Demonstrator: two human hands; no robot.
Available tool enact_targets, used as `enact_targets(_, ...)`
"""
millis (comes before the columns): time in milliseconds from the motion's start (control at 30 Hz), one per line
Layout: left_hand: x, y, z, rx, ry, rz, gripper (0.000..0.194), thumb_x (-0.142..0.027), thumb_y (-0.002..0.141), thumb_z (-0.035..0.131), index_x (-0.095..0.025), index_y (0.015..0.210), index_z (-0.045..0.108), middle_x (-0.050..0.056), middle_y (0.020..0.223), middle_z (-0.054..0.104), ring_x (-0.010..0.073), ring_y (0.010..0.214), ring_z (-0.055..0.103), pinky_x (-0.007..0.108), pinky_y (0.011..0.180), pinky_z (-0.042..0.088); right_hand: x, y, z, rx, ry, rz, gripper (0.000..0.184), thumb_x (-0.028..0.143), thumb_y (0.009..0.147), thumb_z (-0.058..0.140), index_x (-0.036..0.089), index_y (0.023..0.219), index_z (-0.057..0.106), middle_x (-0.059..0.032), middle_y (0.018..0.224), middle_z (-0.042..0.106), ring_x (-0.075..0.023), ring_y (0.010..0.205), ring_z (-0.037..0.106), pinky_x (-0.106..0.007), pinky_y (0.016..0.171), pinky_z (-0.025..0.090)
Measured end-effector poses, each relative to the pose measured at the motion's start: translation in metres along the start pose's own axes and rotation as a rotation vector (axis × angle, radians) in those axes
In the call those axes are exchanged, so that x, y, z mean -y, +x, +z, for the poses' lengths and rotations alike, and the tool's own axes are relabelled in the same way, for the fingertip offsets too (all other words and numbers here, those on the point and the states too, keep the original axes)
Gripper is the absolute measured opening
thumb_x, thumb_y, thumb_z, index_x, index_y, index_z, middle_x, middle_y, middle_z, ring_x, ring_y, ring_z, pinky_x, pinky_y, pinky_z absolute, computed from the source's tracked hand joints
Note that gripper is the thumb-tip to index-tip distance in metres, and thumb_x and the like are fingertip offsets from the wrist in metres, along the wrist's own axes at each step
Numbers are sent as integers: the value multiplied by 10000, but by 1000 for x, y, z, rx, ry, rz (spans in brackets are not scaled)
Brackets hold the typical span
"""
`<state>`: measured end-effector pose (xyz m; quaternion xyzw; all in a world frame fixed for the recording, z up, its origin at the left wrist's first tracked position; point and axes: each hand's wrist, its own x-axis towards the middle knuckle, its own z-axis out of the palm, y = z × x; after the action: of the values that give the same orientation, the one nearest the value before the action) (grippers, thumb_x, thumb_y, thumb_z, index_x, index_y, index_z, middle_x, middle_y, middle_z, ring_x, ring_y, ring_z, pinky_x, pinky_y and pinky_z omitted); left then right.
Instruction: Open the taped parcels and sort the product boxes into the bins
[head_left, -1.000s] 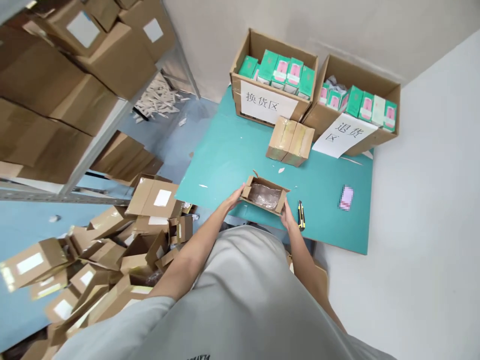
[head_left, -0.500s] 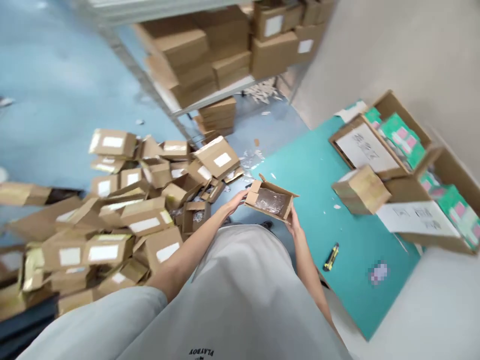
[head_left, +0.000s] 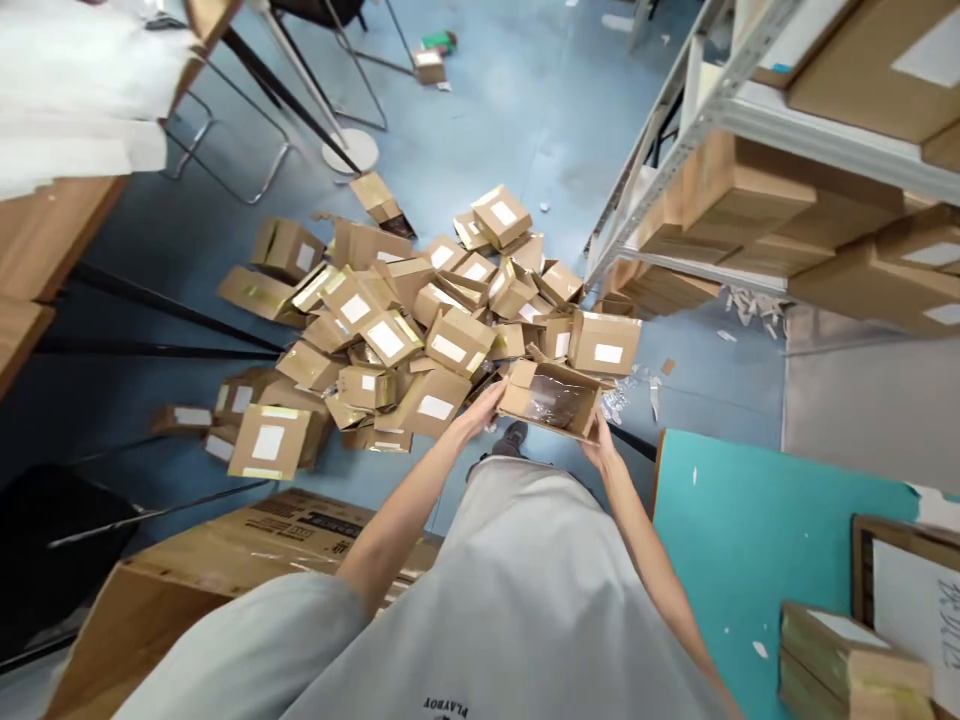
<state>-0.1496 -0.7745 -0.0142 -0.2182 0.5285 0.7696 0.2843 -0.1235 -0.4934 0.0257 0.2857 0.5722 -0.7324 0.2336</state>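
Between my two hands I hold an open cardboard box (head_left: 521, 398), with clear plastic film (head_left: 559, 398) showing inside it. My left hand (head_left: 484, 405) grips its left end, and my right hand (head_left: 600, 447) its right end. Some of the fingers are hidden beneath or behind the box. Just past it on the blue floor lies a heap of cardboard boxes (head_left: 450, 347), several with flaps open and white labels.
A teal tabletop (head_left: 720, 530) is on the right, with taped small cartons (head_left: 847, 660) on it. Metal shelving (head_left: 697, 130) with boxes stands at upper right. A large carton (head_left: 172, 580) is at lower left, a wooden table (head_left: 82, 220) at upper left.
My view has swung left, away from the teal table to the heap of boxes on the floor. The open cardboard box has come round with me, still in both hands.
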Motion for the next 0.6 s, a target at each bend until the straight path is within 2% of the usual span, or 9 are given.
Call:
enact_targets(67,-12,-11,-32,-114,-79,84,846,-888,816,772,-163,1251,802,128,1166,853,326,1190,763,368,963,598,5,19,34,72,-22,51,766,890,897,592,279,1325,766,-123,1370,822,-340,1315,755,-503,1061,643)
enact_targets(167,-32,-24,-74,-269,-201,183,737,-835,891,747,-160,1185,792,109,1071,852,292,1115,777,361,940,611,12,41,85,151,-76,113,700,878,885,651,274,1212,787,-113,1217,855,-318,1202,787,-468,1005,653)
enact_targets(267,-56,-33,-106,-447,-287,234,600,-747,982,698,-169,1115,784,88,980,840,263,1048,776,358,933,619,20,55,130,245,-104,133,649,847,886,704,294,1217,781,-80,1172,855,-283,1143,795,-433,995,648)
enact_targets(333,-70,-37,-121,-506,-299,248,538,-700,988,705,-181,1103,787,87,946,831,264,1019,777,378,928,632,25,61,155,298,-101,143,646,833,879,733,304,1247,767,-64,1185,853,-271,1132,793,-424,1007,642)
enact_targets(467,-87,-45,-144,-545,-267,260,428,-602,914,779,-204,1071,793,97,917,813,284,960,778,437,882,659,32,68,187,324,-103,127,657,833,884,743,301,1268,766,-52,1234,848,-261,1141,785,-408,1028,634)
enact_targets(600,-86,-49,-154,-542,-276,267,302,-501,871,791,-219,977,771,77,871,793,288,938,776,441,861,668,39,65,196,320,-162,86,661,847,894,726,287,1239,799,-59,1204,857,-283,1158,787,-420,1015,646)
